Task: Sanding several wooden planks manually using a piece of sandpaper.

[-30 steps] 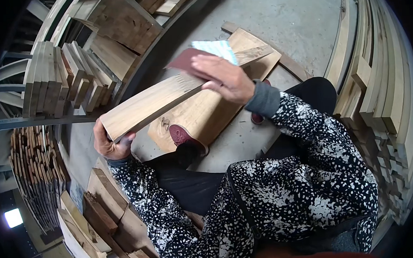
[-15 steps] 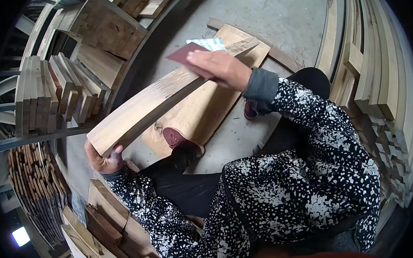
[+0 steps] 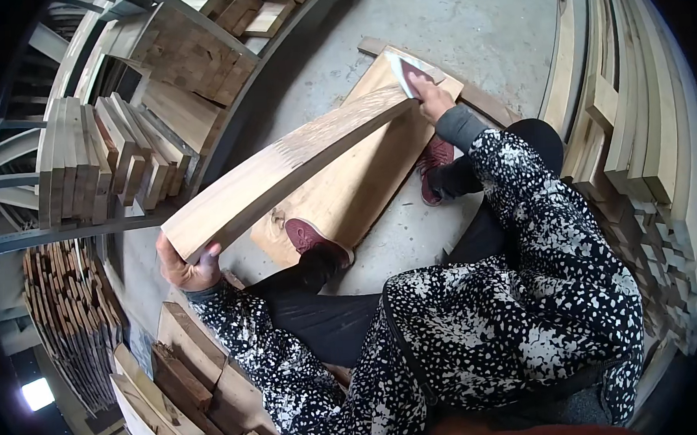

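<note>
A thick, pale wooden plank (image 3: 282, 162) slants from the lower left toward the upper right, raised off the floor at its near end. My left hand (image 3: 182, 264) grips that near end, thumb and fingers around the end. At the far end, my right hand (image 3: 432, 101) is closed on a folded sheet of sandpaper (image 3: 407, 74), dark reddish on one face and white on its edge. The sandpaper touches or hangs just over the plank's far tip; its underside is hidden. A rough, darker patch shows on the plank's upper face.
Beneath the plank, a wide board (image 3: 362, 181) lies on the concrete floor (image 3: 449, 23), with my shoe (image 3: 310, 239) beside it. Stacked timber (image 3: 109, 155) fills the rack at left. Long boards (image 3: 634, 100) line the right; wood offcuts (image 3: 186, 356) sit lower left.
My right hand has slid the sandpaper away along the plank, from its upper middle to the far end. The left hand keeps its hold. The whole view has shifted slightly.
</note>
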`<state>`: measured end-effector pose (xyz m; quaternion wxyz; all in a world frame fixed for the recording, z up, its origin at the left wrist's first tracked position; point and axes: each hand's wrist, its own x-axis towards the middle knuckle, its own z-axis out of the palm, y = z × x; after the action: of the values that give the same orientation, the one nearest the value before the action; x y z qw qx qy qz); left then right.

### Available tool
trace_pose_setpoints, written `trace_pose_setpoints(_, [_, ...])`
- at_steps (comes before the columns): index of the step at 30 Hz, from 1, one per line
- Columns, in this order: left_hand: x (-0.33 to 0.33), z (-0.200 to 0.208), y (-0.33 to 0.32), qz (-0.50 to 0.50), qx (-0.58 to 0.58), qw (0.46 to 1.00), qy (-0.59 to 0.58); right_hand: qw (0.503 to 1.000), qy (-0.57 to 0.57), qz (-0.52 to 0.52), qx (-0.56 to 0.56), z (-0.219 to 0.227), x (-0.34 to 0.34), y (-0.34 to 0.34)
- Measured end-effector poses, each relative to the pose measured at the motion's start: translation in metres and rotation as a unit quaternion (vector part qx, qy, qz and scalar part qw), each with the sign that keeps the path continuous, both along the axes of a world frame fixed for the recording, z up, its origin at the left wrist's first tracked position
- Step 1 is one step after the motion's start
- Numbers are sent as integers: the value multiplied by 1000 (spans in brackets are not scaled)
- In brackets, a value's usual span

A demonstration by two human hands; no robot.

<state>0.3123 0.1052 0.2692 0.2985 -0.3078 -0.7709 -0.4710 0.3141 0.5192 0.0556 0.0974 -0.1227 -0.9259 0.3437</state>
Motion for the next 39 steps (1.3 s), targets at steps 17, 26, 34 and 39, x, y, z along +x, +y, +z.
trace_pose_setpoints(17, [-16,-11,-11,-21,-23,999,-14,872,341,348,36,115,9,-98])
trace_pose_setpoints(26, [-28,-15,-36,43,-12,998,36,997,-17,66,-36,-70,-14,108])
trace_pose_setpoints(34, [-25,-14,-32,73,-25,997,8,999,23,36,-14,-24,-44,29])
trace_pose_setpoints(39, [-22,-12,-19,68,-20,997,-25,940,193,269,-82,121,-8,-110])
